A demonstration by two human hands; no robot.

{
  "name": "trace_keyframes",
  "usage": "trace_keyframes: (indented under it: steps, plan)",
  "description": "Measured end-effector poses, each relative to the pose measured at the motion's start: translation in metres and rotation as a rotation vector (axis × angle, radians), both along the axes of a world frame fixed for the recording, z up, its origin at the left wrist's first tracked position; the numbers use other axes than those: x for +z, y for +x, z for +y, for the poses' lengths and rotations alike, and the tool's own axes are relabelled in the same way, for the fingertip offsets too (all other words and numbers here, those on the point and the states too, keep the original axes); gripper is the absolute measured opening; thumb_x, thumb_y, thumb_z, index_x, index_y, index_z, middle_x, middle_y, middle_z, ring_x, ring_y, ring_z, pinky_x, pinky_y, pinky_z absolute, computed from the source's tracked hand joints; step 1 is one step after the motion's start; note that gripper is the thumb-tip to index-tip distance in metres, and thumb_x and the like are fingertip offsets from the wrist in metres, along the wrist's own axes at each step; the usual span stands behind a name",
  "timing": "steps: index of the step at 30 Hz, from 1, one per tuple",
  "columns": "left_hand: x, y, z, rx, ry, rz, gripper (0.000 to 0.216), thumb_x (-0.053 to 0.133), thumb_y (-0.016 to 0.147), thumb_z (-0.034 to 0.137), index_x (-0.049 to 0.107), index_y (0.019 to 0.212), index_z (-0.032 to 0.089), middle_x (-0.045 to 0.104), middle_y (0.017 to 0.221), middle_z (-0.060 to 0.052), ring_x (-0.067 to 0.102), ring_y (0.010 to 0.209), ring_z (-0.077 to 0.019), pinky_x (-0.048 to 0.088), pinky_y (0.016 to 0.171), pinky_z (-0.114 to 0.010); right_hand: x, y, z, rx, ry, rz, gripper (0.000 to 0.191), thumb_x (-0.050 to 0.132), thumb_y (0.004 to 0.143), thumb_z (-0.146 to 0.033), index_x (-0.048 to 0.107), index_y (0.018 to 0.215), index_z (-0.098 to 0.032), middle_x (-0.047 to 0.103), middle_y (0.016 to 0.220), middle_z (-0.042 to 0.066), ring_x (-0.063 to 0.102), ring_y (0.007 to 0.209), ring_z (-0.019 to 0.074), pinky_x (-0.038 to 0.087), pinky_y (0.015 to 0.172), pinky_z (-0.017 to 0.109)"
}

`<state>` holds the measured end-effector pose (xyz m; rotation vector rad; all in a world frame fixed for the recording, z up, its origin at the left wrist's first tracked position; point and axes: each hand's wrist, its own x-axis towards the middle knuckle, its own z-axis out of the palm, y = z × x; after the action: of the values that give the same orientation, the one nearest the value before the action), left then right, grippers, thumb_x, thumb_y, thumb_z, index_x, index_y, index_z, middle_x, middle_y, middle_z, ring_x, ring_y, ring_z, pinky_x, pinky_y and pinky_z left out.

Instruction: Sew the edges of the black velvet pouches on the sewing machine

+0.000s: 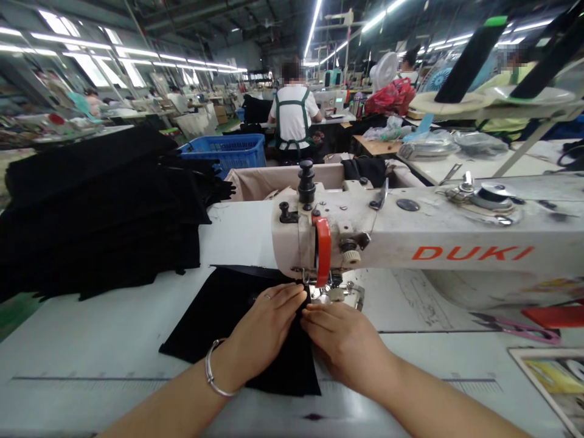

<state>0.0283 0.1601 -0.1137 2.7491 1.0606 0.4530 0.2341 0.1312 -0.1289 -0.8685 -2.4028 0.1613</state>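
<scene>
A piece of black fabric (214, 322) lies flat on the sewing machine table, its right edge reaching the presser foot (335, 295). On top of it rests my left hand (269, 325), fingers stretched out flat and pointing to the needle area. My right hand (340, 337) has its fingers bent together at the fabric's right edge, close in front of the presser foot; its fingertips pinch that edge. The fingertips of both hands nearly meet. Above them stands the white sewing machine (383, 237) with an orange guard (323, 252). The needle tip is hidden.
A tall stack of black fabric pieces (100, 207) stands at the left. Thread snips (524, 328) and a red object (556, 316) lie at the right. Behind the machine are a cloth-lined bin (269, 179), a blue crate (241, 149) and a seated co-worker (294, 115).
</scene>
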Motion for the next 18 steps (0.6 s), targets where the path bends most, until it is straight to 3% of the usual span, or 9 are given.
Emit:
trace_keyframes:
  steps: [4, 6, 9, 10, 12, 14, 16, 18]
  plan:
    - [0.007, -0.002, 0.000, 0.001, -0.031, -0.010, 0.040, 0.043, 0.098, 0.013, 0.046, 0.137, 0.018, 0.053, 0.139, -0.010, 0.046, 0.132, -0.0214, 0.039, 0.112, -0.045, 0.008, 0.002, 0.001, 0.003, -0.063, -0.017, 0.028, 0.047, 0.092, -0.008, 0.065, 0.113, -0.016, 0.069, 0.115, 0.009, 0.061, 0.112, 0.0212, 0.048, 0.098, 0.037]
    - [0.016, -0.006, -0.006, -0.004, -0.080, -0.001, 0.045, 0.050, 0.098, 0.026, 0.042, 0.142, 0.021, 0.047, 0.145, -0.010, 0.041, 0.137, -0.0233, 0.036, 0.113, -0.049, 0.020, 0.011, -0.001, 0.007, -0.107, -0.077, 0.028, 0.049, 0.094, -0.011, 0.063, 0.117, -0.019, 0.067, 0.120, 0.007, 0.059, 0.116, 0.0202, 0.046, 0.099, 0.038]
    - [0.026, -0.013, -0.027, -0.063, -0.141, 0.037, 0.083, 0.070, 0.081, 0.052, 0.031, 0.149, 0.024, 0.032, 0.154, -0.012, 0.027, 0.143, -0.0326, 0.029, 0.114, -0.058, 0.040, 0.037, -0.007, -0.002, -0.174, -0.195, 0.044, 0.053, 0.088, -0.009, 0.056, 0.129, -0.024, 0.057, 0.136, 0.006, 0.050, 0.127, 0.0230, 0.039, 0.106, 0.044]
    - [0.027, -0.015, -0.036, -0.084, -0.147, 0.042, 0.089, 0.073, 0.077, 0.051, 0.029, 0.150, 0.023, 0.031, 0.155, -0.012, 0.025, 0.143, -0.0340, 0.028, 0.113, -0.059, 0.044, 0.046, -0.009, -0.019, -0.184, -0.228, 0.051, 0.053, 0.085, -0.006, 0.054, 0.132, -0.025, 0.054, 0.140, 0.006, 0.048, 0.129, 0.0245, 0.038, 0.106, 0.045]
    - [0.026, -0.019, -0.051, -0.099, -0.143, 0.027, 0.082, 0.071, 0.078, 0.030, 0.030, 0.150, 0.023, 0.035, 0.152, -0.010, 0.030, 0.142, -0.0316, 0.032, 0.113, -0.055, 0.047, 0.059, -0.009, -0.063, -0.175, -0.279, 0.054, 0.054, 0.082, -0.003, 0.056, 0.130, -0.026, 0.056, 0.135, 0.007, 0.050, 0.125, 0.0266, 0.042, 0.100, 0.045]
    - [0.023, -0.021, -0.061, -0.071, -0.150, -0.005, 0.076, 0.057, 0.077, 0.010, 0.033, 0.148, 0.024, 0.041, 0.150, -0.006, 0.036, 0.140, -0.0265, 0.034, 0.114, -0.050, 0.043, 0.061, -0.002, -0.140, -0.153, -0.273, 0.039, 0.057, 0.084, -0.004, 0.063, 0.117, -0.024, 0.064, 0.117, 0.008, 0.057, 0.110, 0.0258, 0.047, 0.090, 0.042]
    - [0.022, -0.022, -0.065, -0.022, -0.195, -0.039, 0.075, 0.048, 0.077, 0.005, 0.034, 0.147, 0.026, 0.042, 0.149, -0.003, 0.036, 0.139, -0.0235, 0.034, 0.114, -0.048, 0.034, 0.054, 0.011, -0.236, -0.134, -0.221, 0.018, 0.061, 0.086, -0.008, 0.065, 0.100, -0.019, 0.064, 0.099, 0.008, 0.058, 0.097, 0.0244, 0.049, 0.083, 0.038]
    - [0.023, -0.024, -0.065, 0.015, -0.261, -0.066, 0.072, 0.042, 0.079, 0.005, 0.036, 0.147, 0.028, 0.041, 0.149, -0.001, 0.035, 0.140, -0.0221, 0.033, 0.115, -0.048, 0.027, 0.042, 0.023, -0.302, -0.115, -0.169, 0.006, 0.061, 0.089, -0.013, 0.063, 0.094, -0.015, 0.061, 0.095, 0.010, 0.057, 0.093, 0.0247, 0.050, 0.080, 0.037]
